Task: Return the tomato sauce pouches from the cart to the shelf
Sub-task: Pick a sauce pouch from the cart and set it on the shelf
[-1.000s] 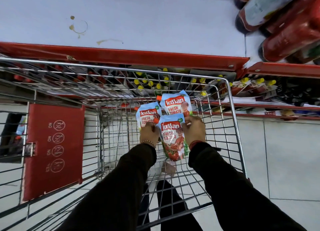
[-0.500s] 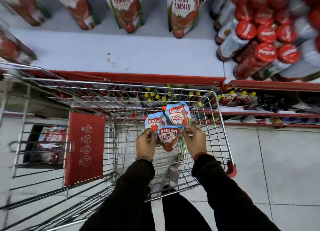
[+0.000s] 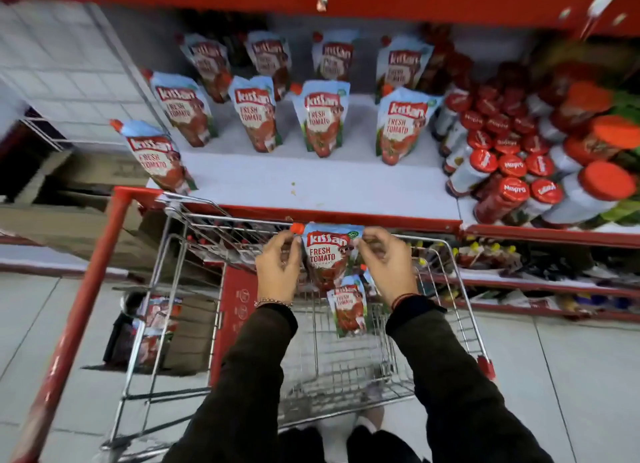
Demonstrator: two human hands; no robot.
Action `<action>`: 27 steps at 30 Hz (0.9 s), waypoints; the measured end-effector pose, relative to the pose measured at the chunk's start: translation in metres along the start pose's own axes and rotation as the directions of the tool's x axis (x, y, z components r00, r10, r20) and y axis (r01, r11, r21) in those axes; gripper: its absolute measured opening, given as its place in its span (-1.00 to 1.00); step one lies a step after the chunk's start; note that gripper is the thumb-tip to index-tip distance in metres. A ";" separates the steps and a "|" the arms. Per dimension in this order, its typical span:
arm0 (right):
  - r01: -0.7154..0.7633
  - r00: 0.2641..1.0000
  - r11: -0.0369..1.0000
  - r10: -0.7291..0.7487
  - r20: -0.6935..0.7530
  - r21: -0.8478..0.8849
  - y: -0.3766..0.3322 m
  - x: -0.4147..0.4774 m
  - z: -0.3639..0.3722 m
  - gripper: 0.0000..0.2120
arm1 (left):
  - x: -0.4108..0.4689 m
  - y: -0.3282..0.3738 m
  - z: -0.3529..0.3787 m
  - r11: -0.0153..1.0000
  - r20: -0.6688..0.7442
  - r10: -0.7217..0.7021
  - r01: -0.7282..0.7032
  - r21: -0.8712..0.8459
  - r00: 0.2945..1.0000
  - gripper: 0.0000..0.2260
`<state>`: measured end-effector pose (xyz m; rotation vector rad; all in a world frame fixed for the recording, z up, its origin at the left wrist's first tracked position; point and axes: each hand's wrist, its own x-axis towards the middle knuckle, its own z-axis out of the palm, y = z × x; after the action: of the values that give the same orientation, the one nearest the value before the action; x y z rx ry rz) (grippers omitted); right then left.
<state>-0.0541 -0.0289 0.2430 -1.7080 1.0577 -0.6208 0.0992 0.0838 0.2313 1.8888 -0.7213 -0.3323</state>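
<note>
Head camera looks down over a wire shopping cart [image 3: 446, 289] parked against a red-edged shelf [image 3: 311, 185]. Both hands are up over the cart's far rim, pinching one tomato sauce pouch [image 3: 325, 258] by its top corners: the left hand [image 3: 277, 268] closes on the corner next to the orange cap, the right hand [image 3: 384, 265] closes on the opposite corner. The pouch hangs upright between them, label facing the person, just below the shelf's front lip and not yet on it. A second pouch [image 3: 348, 310] remains in the cart basket, lower and a little to the right of the held one, with the edge of another partly hidden behind it. On the shelf, matching pouches [image 3: 322, 119] stand in two rows toward the back, and one more pouch [image 3: 156, 157] leans near the left front corner. Red-capped bottles [image 3: 502, 164] crowd the shelf to the right. Dark sleeves cover both forearms, with a bracelet on each wrist.
</note>
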 end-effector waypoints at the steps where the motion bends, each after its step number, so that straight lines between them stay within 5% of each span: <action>1: 0.020 1.000 1.000 -0.020 -0.004 0.012 -0.011 0.004 0.003 -0.93 | 0.008 0.003 -0.008 1.000 -0.019 0.021 -0.021 -0.007 1.000 -0.89; 8: 0.145 0.988 0.989 -0.145 -0.052 -0.004 -0.088 0.044 0.042 -0.94 | 0.073 0.015 -0.064 0.992 -0.156 0.118 -0.123 -0.023 0.981 -0.81; 15: 0.121 0.991 0.990 -0.117 -0.060 0.067 -0.134 0.094 0.091 -0.91 | 0.145 0.023 -0.106 0.977 -0.164 0.206 -0.195 0.082 0.965 -0.80; 27: 0.078 0.996 0.996 -0.075 0.054 -0.052 -0.124 0.135 0.147 -0.85 | 0.192 -0.024 -0.122 0.980 -0.135 0.115 -0.090 0.180 0.984 -0.81</action>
<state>0.1729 -0.0606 0.2923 -1.8089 0.9835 -0.5977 0.3213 0.0617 0.2788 2.0070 -0.7661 -0.0675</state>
